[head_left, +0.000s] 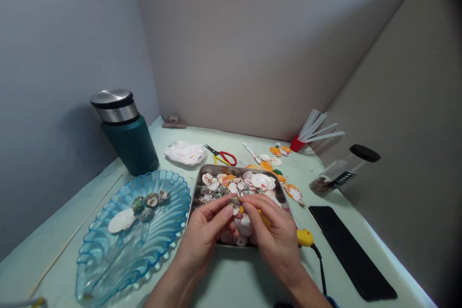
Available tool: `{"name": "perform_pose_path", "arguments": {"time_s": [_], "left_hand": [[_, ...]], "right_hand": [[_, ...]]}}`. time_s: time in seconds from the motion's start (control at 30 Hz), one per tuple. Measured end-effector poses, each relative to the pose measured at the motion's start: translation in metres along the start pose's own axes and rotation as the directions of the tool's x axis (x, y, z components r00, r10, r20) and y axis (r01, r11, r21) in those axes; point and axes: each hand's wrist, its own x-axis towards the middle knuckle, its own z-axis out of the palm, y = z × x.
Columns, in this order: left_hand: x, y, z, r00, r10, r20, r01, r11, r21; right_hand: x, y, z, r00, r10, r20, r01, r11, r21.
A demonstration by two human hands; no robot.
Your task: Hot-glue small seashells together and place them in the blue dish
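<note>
Between the fingertips of both my hands is a small greenish-brown seashell (234,200), partly covered by the fingers. My left hand (209,226) pinches it from the left. On the other side, the thumb and index finger of my right hand (274,228) close on its edge. Both hands are above the front part of a metal tray (217,169) filled with white, orange and grey shells. A yellow corded tool (305,237), probably a hot glue gun, lies across the tray's right side, partly hidden by my right hand.
At left, a blue leaf-shaped dish (108,250) holds several shells, near a teal bottle (126,144). Behind the tray are a white bundle (185,152), red-and-yellow pliers (228,158) and a pen (251,152). Rightward are a red cup (297,144), a jar (335,173) and a black phone (350,250).
</note>
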Motion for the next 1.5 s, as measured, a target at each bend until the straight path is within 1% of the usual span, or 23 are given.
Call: {"name": "perform_pose_path", "arguments": {"time_s": [0.07, 0.2, 0.33, 0.47, 0.53, 0.63, 0.7, 0.8, 0.87, 0.93, 0.97, 1.03, 1.1, 1.13, 1.17, 1.2, 1.27, 1.3, 1.37, 1.43, 1.5], "left_hand": [[0.000, 0.000, 0.000, 1.000, -0.004, -0.010, 0.004, 1.000, -0.017], [0.000, -0.001, -0.001, 0.999, 0.031, -0.038, -0.029, 0.998, 0.063], [-0.002, 0.003, 0.001, 0.992, 0.083, -0.094, -0.067, 0.985, 0.159], [-0.004, 0.008, 0.007, 0.982, 0.140, -0.125, -0.106, 0.965, 0.240], [-0.005, 0.009, 0.008, 0.979, 0.157, -0.130, -0.118, 0.957, 0.266], [-0.004, 0.008, 0.007, 0.978, 0.168, -0.121, -0.128, 0.951, 0.280], [-0.004, 0.007, 0.006, 0.982, 0.150, -0.116, -0.115, 0.957, 0.266], [-0.003, 0.003, 0.003, 0.992, 0.095, -0.086, -0.078, 0.979, 0.188], [-0.003, 0.001, 0.001, 0.997, 0.060, -0.046, -0.053, 0.991, 0.125], [-0.004, 0.001, 0.001, 0.999, 0.038, -0.015, -0.037, 0.996, 0.087], [-0.004, 0.001, 0.001, 0.999, 0.040, -0.004, -0.040, 0.996, 0.074], [-0.004, 0.002, 0.002, 0.999, 0.044, 0.011, -0.045, 0.998, 0.052], [-0.005, 0.003, 0.002, 0.999, 0.038, 0.019, -0.039, 0.999, 0.034], [-0.005, 0.003, 0.002, 0.999, 0.033, 0.018, -0.033, 0.999, 0.029], [-0.004, 0.003, 0.002, 0.999, 0.028, 0.017, -0.028, 0.999, 0.027], [-0.004, 0.003, 0.002, 1.000, 0.024, 0.012, -0.024, 0.999, 0.028], [-0.003, 0.002, 0.001, 1.000, 0.018, 0.003, -0.018, 0.999, 0.041], [-0.002, 0.002, 0.001, 1.000, 0.016, -0.004, -0.015, 0.998, 0.054], [-0.002, 0.001, 0.001, 1.000, 0.014, -0.015, -0.013, 0.996, 0.085], [-0.002, 0.001, 0.001, 0.999, 0.021, -0.026, -0.018, 0.994, 0.106], [-0.002, 0.001, 0.002, 0.999, 0.036, -0.039, -0.032, 0.993, 0.114]], "right_hand": [[0.000, 0.001, 0.000, 1.000, -0.006, 0.006, 0.006, 1.000, 0.008], [-0.001, 0.002, 0.000, 1.000, -0.029, -0.001, 0.029, 1.000, 0.007], [-0.002, 0.002, 0.003, 0.997, -0.070, 0.013, 0.071, 0.996, -0.058], [-0.003, 0.002, 0.004, 0.997, -0.074, 0.028, 0.077, 0.989, -0.125], [-0.003, 0.001, 0.004, 0.998, -0.049, 0.042, 0.054, 0.991, -0.120], [-0.002, -0.001, 0.003, 0.998, 0.018, 0.053, -0.015, 0.998, -0.056], [-0.002, -0.001, 0.003, 0.995, 0.075, 0.059, -0.076, 0.997, 0.008], [-0.001, -0.002, 0.002, 0.979, 0.182, 0.093, -0.193, 0.974, 0.117], [0.000, -0.002, 0.002, 0.954, 0.266, 0.135, -0.289, 0.937, 0.196], [0.001, -0.003, 0.001, 0.916, 0.352, 0.190, -0.395, 0.874, 0.285], [0.002, -0.003, 0.000, 0.890, 0.394, 0.229, -0.452, 0.826, 0.336], [0.004, -0.003, -0.001, 0.827, 0.459, 0.325, -0.562, 0.695, 0.449], [0.006, -0.003, -0.002, 0.776, 0.476, 0.413, -0.630, 0.567, 0.530], [0.007, -0.003, -0.003, 0.764, 0.477, 0.434, -0.644, 0.532, 0.549], [0.007, -0.002, -0.003, 0.761, 0.480, 0.436, -0.648, 0.524, 0.553], [0.007, -0.002, -0.004, 0.764, 0.484, 0.427, -0.645, 0.536, 0.545], [0.006, -0.002, -0.004, 0.782, 0.494, 0.380, -0.623, 0.600, 0.502], [0.005, -0.001, -0.003, 0.798, 0.495, 0.343, -0.603, 0.648, 0.465], [0.003, -0.002, -0.002, 0.857, 0.456, 0.240, -0.515, 0.775, 0.365], [0.001, -0.003, -0.001, 0.931, 0.343, 0.127, -0.364, 0.903, 0.229], [-0.001, -0.003, 0.000, 0.981, 0.186, 0.055, -0.191, 0.977, 0.091]]}}
